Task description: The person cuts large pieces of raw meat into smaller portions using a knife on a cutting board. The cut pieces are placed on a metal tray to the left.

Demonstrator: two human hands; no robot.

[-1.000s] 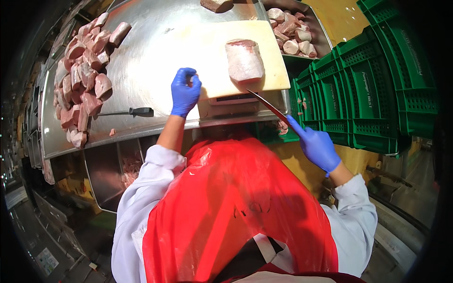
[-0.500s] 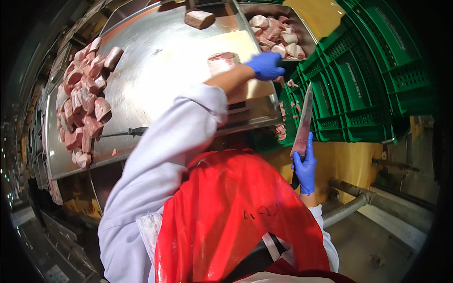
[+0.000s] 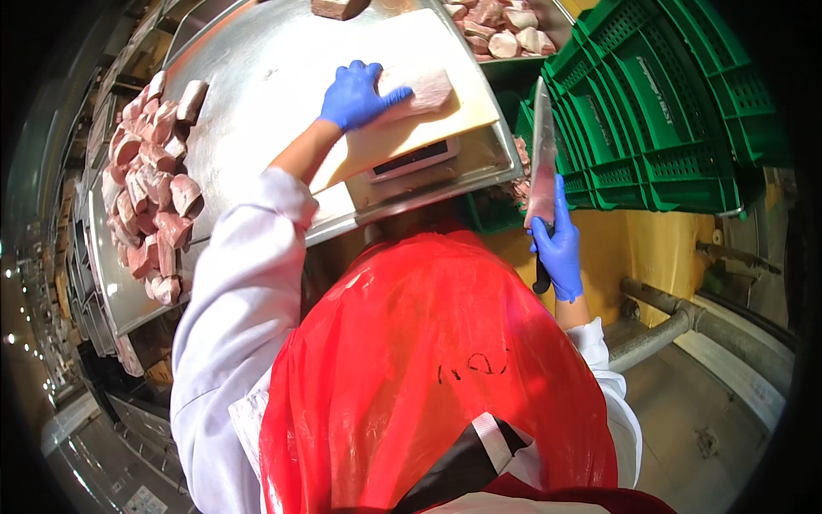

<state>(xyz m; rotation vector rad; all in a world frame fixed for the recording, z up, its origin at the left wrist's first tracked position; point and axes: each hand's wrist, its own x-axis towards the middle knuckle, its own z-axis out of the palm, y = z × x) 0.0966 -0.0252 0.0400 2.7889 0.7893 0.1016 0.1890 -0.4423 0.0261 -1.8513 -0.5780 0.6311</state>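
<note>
A pale pink chunk of meat (image 3: pixel 428 91) lies on the cream cutting board (image 3: pixel 338 158). My left hand (image 3: pixel 353 96), in a blue glove, rests at the meat's left end. Its fingers are spread, and the thumb reaches over the near side of the meat. In my right hand (image 3: pixel 558 253), also blue-gloved, is the black handle of a knife (image 3: pixel 542 154). The blade points up and away from me, to the right of the table and in front of the green crates. A smear dulls the blade's lower part.
Many meat pieces (image 3: pixel 154 193) are heaped on the left of the steel table (image 3: pixel 231 111). Another chunk (image 3: pixel 339 7) sits at the far edge. A device with a dark display (image 3: pixel 413 160) shows below the board. Green crates (image 3: pixel 638 111) and a meat tray (image 3: pixel 522 64) stand at right.
My left hand has swung from beside the meat tray back left onto the board's meat. My right hand still holds the knife upright. The view has shifted slightly.
</note>
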